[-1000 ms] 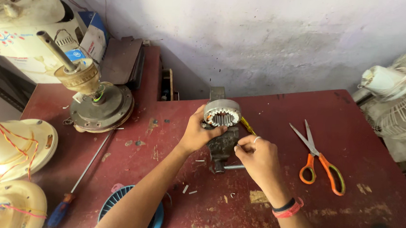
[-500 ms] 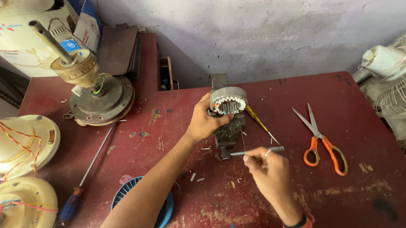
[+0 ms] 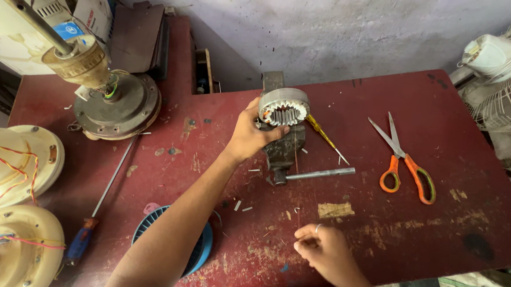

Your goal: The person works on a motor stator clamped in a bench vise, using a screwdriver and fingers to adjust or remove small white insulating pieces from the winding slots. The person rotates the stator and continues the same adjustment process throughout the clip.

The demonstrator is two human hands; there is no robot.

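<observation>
My left hand (image 3: 249,134) grips a grey metal stator ring (image 3: 283,108) with inner teeth and holds it on top of a small bench vise (image 3: 283,152) in the middle of the red table (image 3: 455,109). The vise's steel handle bar (image 3: 320,174) sticks out to the right. My right hand (image 3: 326,251) rests low near the table's front edge, well away from the vise. Its fingertips are pinched together on the surface among small white scraps, and I cannot see anything held in them.
Orange-handled scissors (image 3: 407,166) lie right of the vise, and a yellow-handled screwdriver (image 3: 322,135) lies just behind it. A fan motor with shaft (image 3: 111,100) stands at the left. Nearby are a long screwdriver (image 3: 105,193), a blue fan grille (image 3: 200,247), cream housings (image 3: 8,162) and a white fan (image 3: 507,65).
My right hand has let go of the vise handle bar and drawn back toward the table's front edge. The left hand stays on the stator ring.
</observation>
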